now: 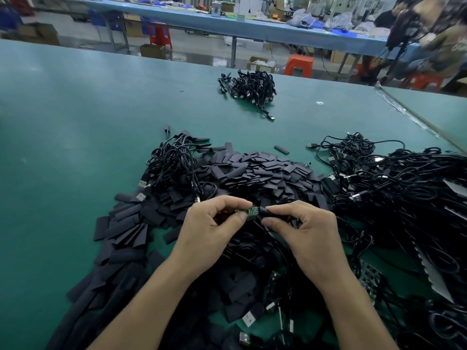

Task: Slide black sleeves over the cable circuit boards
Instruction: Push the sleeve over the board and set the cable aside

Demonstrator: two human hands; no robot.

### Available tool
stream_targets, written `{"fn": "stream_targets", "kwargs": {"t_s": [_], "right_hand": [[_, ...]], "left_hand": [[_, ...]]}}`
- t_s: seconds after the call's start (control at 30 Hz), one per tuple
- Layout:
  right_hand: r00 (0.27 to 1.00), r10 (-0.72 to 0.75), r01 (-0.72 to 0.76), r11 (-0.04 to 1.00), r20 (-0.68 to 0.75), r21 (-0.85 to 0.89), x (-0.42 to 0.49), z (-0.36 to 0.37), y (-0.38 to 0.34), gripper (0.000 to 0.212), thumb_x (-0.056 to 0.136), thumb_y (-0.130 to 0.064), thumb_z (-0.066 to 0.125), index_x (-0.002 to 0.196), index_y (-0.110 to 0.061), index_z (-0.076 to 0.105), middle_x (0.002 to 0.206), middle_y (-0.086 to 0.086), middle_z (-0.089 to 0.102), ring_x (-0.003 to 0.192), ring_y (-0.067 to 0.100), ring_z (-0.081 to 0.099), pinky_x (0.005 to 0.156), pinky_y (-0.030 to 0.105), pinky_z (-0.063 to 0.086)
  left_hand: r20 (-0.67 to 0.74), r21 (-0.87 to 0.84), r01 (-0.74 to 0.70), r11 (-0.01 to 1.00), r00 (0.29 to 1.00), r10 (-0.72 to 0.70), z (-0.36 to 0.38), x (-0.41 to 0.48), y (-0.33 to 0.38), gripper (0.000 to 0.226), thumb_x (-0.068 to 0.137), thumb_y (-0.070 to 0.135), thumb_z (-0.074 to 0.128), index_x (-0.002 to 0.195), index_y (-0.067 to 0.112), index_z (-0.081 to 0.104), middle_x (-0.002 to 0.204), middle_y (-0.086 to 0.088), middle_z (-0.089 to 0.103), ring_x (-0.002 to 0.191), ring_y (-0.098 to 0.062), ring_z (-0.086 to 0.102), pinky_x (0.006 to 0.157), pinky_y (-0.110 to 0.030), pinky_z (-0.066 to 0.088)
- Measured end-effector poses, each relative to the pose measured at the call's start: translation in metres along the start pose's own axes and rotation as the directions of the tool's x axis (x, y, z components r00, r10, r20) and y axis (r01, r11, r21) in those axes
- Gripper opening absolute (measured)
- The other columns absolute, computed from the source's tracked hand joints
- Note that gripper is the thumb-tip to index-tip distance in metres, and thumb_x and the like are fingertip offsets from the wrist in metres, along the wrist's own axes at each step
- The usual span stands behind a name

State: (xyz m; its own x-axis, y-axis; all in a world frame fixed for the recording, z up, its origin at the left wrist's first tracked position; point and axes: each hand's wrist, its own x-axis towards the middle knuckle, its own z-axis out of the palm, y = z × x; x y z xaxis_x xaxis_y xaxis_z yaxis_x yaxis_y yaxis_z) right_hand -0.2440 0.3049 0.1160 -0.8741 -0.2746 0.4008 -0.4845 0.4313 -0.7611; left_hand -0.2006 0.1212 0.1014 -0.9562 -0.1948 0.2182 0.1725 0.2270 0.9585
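Sleeve heap [265,173] beneath; left grip [214,224] pinches circuit board [251,211], right grip [307,223] pinches black sleeve [265,211].

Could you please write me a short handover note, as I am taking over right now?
Left hand pinches the green circuit board. Right hand pinches a black sleeve, its end at the board's tip; the board is not yet covered. Heap of loose sleeves lies just ahead, tangled cables to the right, a smaller cable bundle farther off on the table. Left to do: slide this sleeve on, then the remaining cables.
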Motion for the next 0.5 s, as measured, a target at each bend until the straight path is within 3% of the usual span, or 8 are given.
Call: {"fn": "stream_targets", "kwargs": {"t_s": [0.23,0.4,0.5], "right_hand": [[0.998,0.034,-0.037,0.998,0.050,0.057,-0.0027,-0.0010,0.0002,0.023,0.074,-0.010,0.085,0.091,-0.025,0.080,0.082,-0.013,0.073,0.080,0.002,0.069,0.071,0.015,0.052],[0.997,0.025,-0.026,1.000,0.075,0.003,-0.0037,-0.0011,0.0014,0.025,0.073,-0.017,0.086,0.097,-0.023,0.080,0.087,-0.015,0.073,0.087,-0.001,0.067,0.077,0.012,0.050],[0.993,0.024,-0.023,1.000,0.112,-0.009,-0.0043,-0.0017,0.0017,0.028,0.073,-0.021,0.086,0.100,-0.025,0.080,0.088,-0.017,0.072,0.088,0.001,0.067,0.079,0.016,0.051]], "left_hand": [[-0.006,-0.011,0.042,0.999,0.999,-0.042,0.0000,-0.0018,-0.0003,0.025,0.093,0.008,0.065,0.093,0.030,0.077,0.060,0.009,0.061,0.052,-0.008,0.049,0.052,-0.027,0.043],[-0.001,0.025,0.045,0.999,0.999,-0.045,-0.0004,-0.0036,0.0051,0.026,0.092,0.002,0.063,0.090,0.024,0.077,0.082,0.005,0.073,0.054,0.004,0.054,0.057,-0.011,0.041],[-0.002,0.037,0.045,0.998,0.999,-0.045,-0.0008,-0.0037,0.0053,0.026,0.093,0.002,0.063,0.089,0.024,0.077,0.081,0.004,0.073,0.054,0.003,0.053,0.057,-0.012,0.042]]}}
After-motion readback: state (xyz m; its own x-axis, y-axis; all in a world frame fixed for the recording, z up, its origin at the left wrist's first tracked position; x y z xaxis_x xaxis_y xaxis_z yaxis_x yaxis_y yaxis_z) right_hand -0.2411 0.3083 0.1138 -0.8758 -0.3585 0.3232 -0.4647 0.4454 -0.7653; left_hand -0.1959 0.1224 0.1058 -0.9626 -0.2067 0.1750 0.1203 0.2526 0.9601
